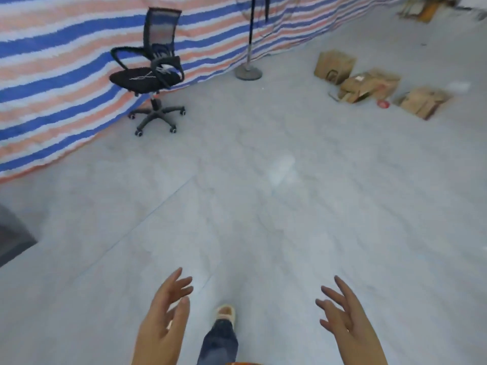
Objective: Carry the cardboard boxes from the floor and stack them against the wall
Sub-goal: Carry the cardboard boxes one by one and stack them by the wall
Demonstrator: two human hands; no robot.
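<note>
Three brown cardboard boxes lie on the grey floor at the upper right: one upright box (334, 66), a crumpled one (369, 86) beside it, and a third (423, 101) farthest right. My left hand (164, 317) and my right hand (345, 320) are held out low in front of me, fingers spread, palms facing each other, holding nothing. Both hands are far from the boxes. One foot in a light shoe (225, 313) steps forward between them.
A black office chair (151, 72) stands by a blue, white and orange striped tarp wall (52, 83) on the left. A fan stand with a round base (249, 72) is near the wall. A small red item (383, 104) lies among the boxes. More clutter (427, 7) sits far right.
</note>
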